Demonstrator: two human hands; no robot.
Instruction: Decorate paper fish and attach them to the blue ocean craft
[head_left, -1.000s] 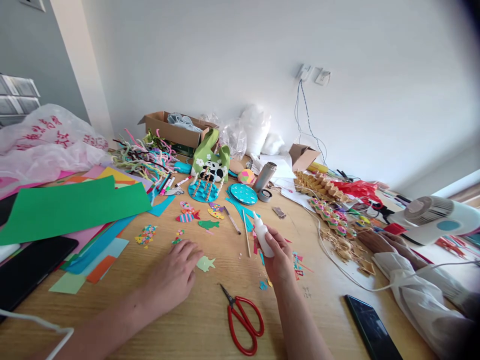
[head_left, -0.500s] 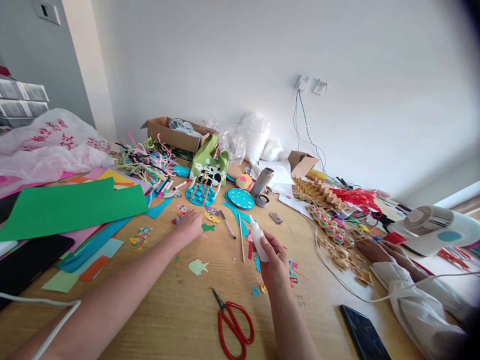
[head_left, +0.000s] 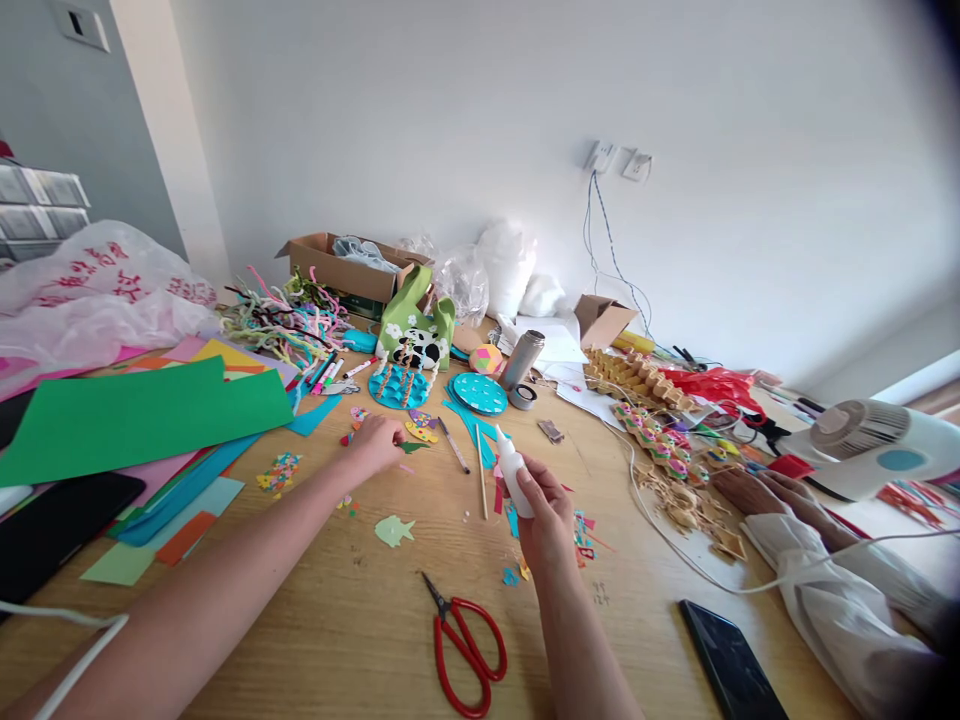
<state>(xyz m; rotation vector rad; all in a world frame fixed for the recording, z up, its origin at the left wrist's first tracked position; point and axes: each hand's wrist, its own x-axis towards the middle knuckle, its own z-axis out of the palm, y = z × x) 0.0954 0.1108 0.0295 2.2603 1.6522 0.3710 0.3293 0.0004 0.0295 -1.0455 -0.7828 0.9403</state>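
Observation:
My right hand (head_left: 546, 518) is wrapped round a small white glue bottle (head_left: 511, 470), nozzle up, above the wooden table (head_left: 360, 620). Stretched forward, my left hand (head_left: 373, 443) has its fingers curled down over small paper fish cut-outs; a dark green fish (head_left: 411, 447) shows at its fingertips and a striped one lies just left. A pale green paper fish (head_left: 393, 530) lies between my arms. Red-handled scissors (head_left: 466, 642) rest near my right forearm.
Coloured paper sheets (head_left: 142, 410) and a black tablet (head_left: 52, 530) cover the left. Pipe cleaners, markers, blue paper plates (head_left: 480, 393), a steel flask (head_left: 523, 359) and cardboard boxes stand behind. At right, another person's hands (head_left: 757, 492), a white fan (head_left: 862, 440) and a phone (head_left: 731, 665).
My left hand left the pale green fish and reached forward to the small fish cut-outs, closing over them. The right hand kept the glue bottle almost still.

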